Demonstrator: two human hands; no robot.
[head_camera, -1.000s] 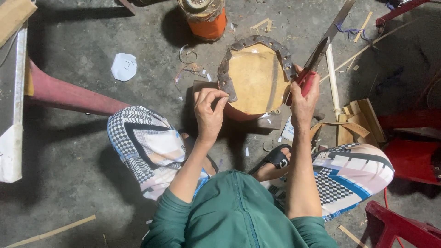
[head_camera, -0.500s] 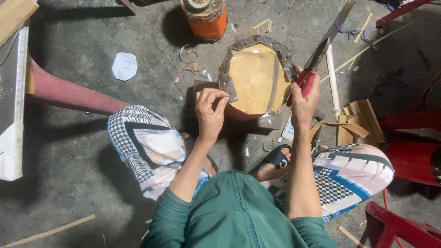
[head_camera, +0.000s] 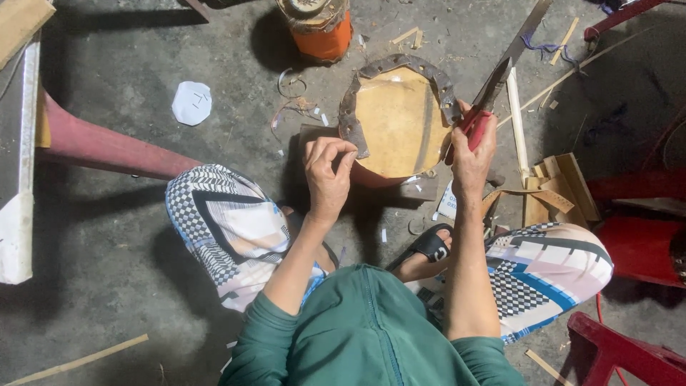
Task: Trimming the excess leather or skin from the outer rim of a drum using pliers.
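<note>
here the left hand (head_camera: 327,166) pinches the drum (head_camera: 396,121) rim's flap while the right hand (head_camera: 473,146) grips red-handled shears (head_camera: 493,96).

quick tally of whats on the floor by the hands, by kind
drum: 1
scissors, in the right hand: 1
orange can: 1
white paper disc: 1
black sandal: 1
total: 5
The left hand pinches the dark strip on the drum's rim.
</note>
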